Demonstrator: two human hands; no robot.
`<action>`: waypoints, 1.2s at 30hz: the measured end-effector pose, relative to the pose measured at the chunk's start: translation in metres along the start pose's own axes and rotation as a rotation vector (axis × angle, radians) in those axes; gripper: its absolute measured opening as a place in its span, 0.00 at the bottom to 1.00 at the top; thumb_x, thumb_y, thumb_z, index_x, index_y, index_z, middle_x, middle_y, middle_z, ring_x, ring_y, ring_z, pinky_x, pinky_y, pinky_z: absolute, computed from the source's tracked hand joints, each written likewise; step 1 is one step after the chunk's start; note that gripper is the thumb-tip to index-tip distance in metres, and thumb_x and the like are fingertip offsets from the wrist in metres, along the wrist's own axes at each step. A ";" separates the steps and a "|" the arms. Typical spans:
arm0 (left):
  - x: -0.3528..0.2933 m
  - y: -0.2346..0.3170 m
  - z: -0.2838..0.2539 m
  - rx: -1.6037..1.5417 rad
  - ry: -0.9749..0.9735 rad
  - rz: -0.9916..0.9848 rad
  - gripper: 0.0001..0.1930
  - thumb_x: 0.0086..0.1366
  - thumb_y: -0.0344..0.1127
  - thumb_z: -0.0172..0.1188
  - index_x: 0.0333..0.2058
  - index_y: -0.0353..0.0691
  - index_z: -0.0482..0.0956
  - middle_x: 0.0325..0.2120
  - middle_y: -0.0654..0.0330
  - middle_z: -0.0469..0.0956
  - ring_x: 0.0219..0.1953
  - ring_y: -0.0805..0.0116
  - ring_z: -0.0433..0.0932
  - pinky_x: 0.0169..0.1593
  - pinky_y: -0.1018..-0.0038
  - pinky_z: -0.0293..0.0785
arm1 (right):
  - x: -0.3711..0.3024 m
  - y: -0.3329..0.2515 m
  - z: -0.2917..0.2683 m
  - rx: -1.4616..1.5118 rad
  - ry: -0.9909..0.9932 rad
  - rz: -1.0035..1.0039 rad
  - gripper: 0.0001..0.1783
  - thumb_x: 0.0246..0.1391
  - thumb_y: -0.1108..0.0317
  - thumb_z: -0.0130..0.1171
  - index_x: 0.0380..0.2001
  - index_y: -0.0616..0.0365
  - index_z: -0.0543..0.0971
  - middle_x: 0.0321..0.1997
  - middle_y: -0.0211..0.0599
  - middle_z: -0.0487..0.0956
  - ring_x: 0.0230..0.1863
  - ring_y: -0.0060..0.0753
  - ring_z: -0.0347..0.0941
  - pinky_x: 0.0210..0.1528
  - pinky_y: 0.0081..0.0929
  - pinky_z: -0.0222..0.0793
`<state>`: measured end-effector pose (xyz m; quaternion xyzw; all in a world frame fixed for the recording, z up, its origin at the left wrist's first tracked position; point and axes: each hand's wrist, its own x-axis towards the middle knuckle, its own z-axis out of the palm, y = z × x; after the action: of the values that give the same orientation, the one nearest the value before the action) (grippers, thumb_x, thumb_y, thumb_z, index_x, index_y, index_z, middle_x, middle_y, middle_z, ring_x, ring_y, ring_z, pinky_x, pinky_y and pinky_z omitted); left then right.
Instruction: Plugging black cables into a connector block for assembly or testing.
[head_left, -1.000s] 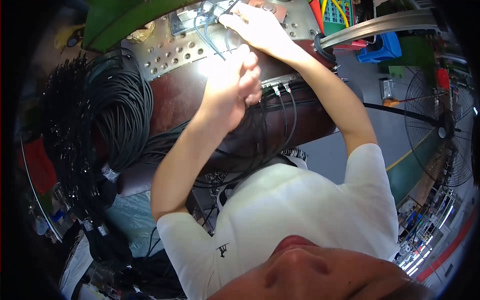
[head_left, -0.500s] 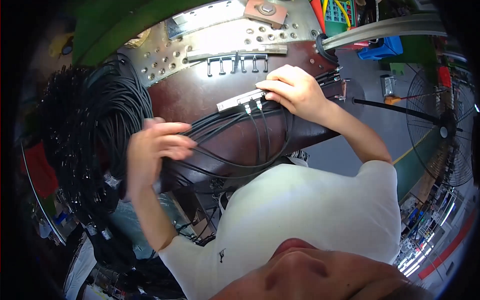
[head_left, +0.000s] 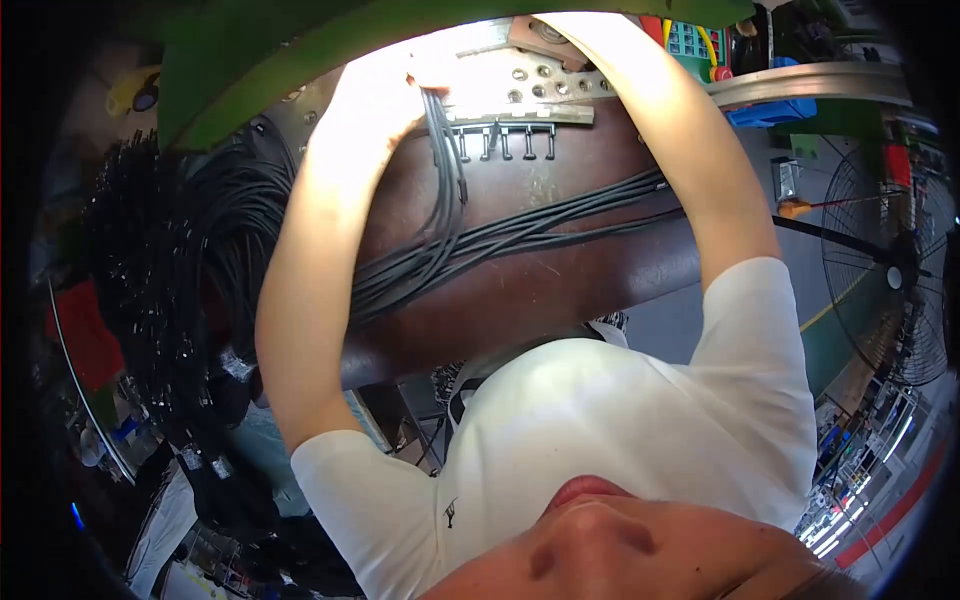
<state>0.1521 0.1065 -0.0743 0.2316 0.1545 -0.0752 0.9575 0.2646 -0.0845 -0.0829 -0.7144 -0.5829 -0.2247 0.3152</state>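
At the top, under bright glare, my left hand (head_left: pixel 385 95) is closed on a few black cables (head_left: pixel 440 150) that run down from it to the brown table. My right forearm (head_left: pixel 680 120) reaches up to the top edge, and its hand is hidden beyond a green edge. A thicker run of black cables (head_left: pixel 540 228) lies across the table below both arms. Between the arms, a metal strip (head_left: pixel 540 113) sits above a row of black T-shaped pegs (head_left: pixel 507 142).
A big coil of black cables (head_left: pixel 240 200) with many hanging ends fills the left. The brown table (head_left: pixel 540 300) spans the middle, and a perforated metal plate (head_left: pixel 535 85) lies behind it. A green cover (head_left: pixel 250 90) crosses the top. A wire-caged fan (head_left: pixel 895 275) stands at the right.
Both hands have moved up and away from me over the metal plate. Some cables now rise with my left hand. The small metal strip with white-tipped cables under my right hand is out of sight.
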 end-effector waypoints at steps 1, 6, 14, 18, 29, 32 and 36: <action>0.004 0.000 -0.013 -0.042 -0.099 -0.023 0.14 0.70 0.38 0.41 0.39 0.30 0.67 0.17 0.68 0.56 0.17 0.80 0.57 0.18 0.86 0.57 | 0.001 0.007 0.003 0.006 -0.001 0.003 0.09 0.52 0.65 0.56 0.35 0.55 0.80 0.36 0.39 0.79 0.40 0.42 0.74 0.43 0.33 0.70; 0.014 -0.007 -0.031 1.464 -0.256 0.693 0.16 0.69 0.40 0.44 0.40 0.28 0.69 0.22 0.60 0.72 0.17 0.74 0.69 0.20 0.79 0.68 | 0.007 0.007 0.010 -0.004 -0.034 0.058 0.10 0.52 0.65 0.55 0.35 0.55 0.80 0.36 0.39 0.79 0.41 0.42 0.74 0.43 0.33 0.70; -0.001 0.034 -0.044 2.272 0.004 1.313 0.12 0.56 0.30 0.57 0.39 0.45 0.81 0.29 0.59 0.80 0.32 0.60 0.78 0.39 0.70 0.75 | 0.002 -0.037 -0.006 0.003 -0.095 0.162 0.10 0.52 0.65 0.55 0.36 0.56 0.80 0.37 0.39 0.79 0.41 0.41 0.74 0.44 0.33 0.70; 0.009 0.035 -0.045 2.418 -0.062 1.371 0.08 0.56 0.32 0.59 0.35 0.43 0.81 0.27 0.58 0.79 0.28 0.59 0.78 0.35 0.68 0.74 | 0.007 -0.024 0.004 -0.014 -0.119 0.212 0.10 0.52 0.65 0.55 0.37 0.56 0.79 0.38 0.39 0.79 0.42 0.41 0.74 0.45 0.33 0.70; 0.000 0.033 -0.052 2.341 0.252 1.183 0.13 0.58 0.44 0.59 0.31 0.39 0.81 0.25 0.54 0.78 0.27 0.55 0.77 0.32 0.64 0.73 | 0.004 -0.029 -0.011 -0.017 -0.156 0.331 0.11 0.53 0.66 0.55 0.38 0.57 0.79 0.39 0.40 0.79 0.43 0.41 0.74 0.46 0.33 0.70; -0.006 0.025 -0.040 2.337 0.280 1.225 0.12 0.60 0.42 0.58 0.33 0.39 0.80 0.28 0.53 0.78 0.29 0.54 0.77 0.35 0.63 0.74 | 0.001 -0.035 -0.014 -0.011 -0.163 0.357 0.11 0.53 0.66 0.55 0.38 0.57 0.79 0.39 0.40 0.79 0.43 0.41 0.74 0.46 0.33 0.70; -0.066 0.001 -0.018 2.164 0.365 0.871 0.26 0.60 0.39 0.58 0.54 0.31 0.66 0.51 0.42 0.69 0.55 0.49 0.68 0.57 0.66 0.63 | -0.014 -0.037 -0.025 -0.017 -0.183 0.415 0.11 0.53 0.66 0.55 0.38 0.57 0.79 0.39 0.40 0.79 0.44 0.41 0.74 0.47 0.33 0.70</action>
<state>0.0855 0.1210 -0.0671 0.9632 0.0528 0.2001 0.1716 0.2271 -0.1075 -0.0678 -0.8390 -0.4478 -0.0943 0.2943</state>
